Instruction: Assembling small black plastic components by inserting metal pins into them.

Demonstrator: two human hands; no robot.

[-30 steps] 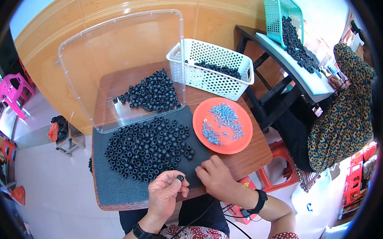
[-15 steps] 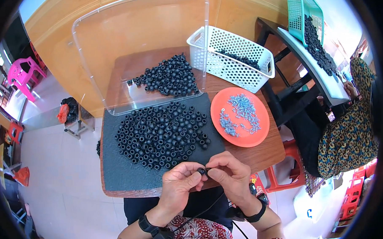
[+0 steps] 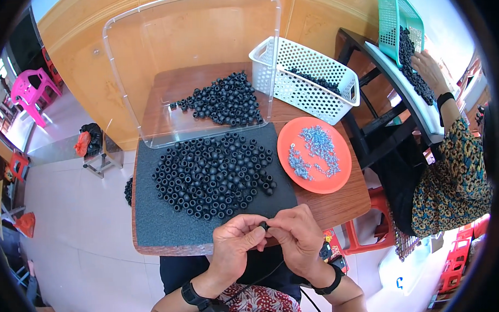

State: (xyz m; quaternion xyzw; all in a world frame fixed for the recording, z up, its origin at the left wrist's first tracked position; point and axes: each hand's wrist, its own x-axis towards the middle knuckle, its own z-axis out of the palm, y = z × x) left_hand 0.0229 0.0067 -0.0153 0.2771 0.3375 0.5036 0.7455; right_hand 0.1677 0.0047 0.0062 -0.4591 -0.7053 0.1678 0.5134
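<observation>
Just over the near edge of the table, my left hand (image 3: 233,245) pinches a small round black bead-like piece (image 3: 264,225) between thumb and fingertips. My right hand (image 3: 301,238) meets it from the other side, thumb and fingers pressed together at the piece; whatever lies between them is hidden. Beyond my hands, a heap of similar hollow black pieces (image 3: 211,174) covers much of a dark grey mat (image 3: 153,228). To the right, a red-orange plate (image 3: 316,188) carries many tiny silvery-blue parts (image 3: 318,143).
A clear plastic box (image 3: 110,67) stands tilted up behind the mat, with more black pieces inside. Back right sits a white perforated basket (image 3: 302,91). At a side table (image 3: 424,114), another person's hand (image 3: 430,70) reaches to black pieces by a green basket (image 3: 389,30).
My right hand's fingers have closed in around the piece, and its wrist has turned slightly. The co-worker's arm has reached up onto the pieces beside the green basket.
</observation>
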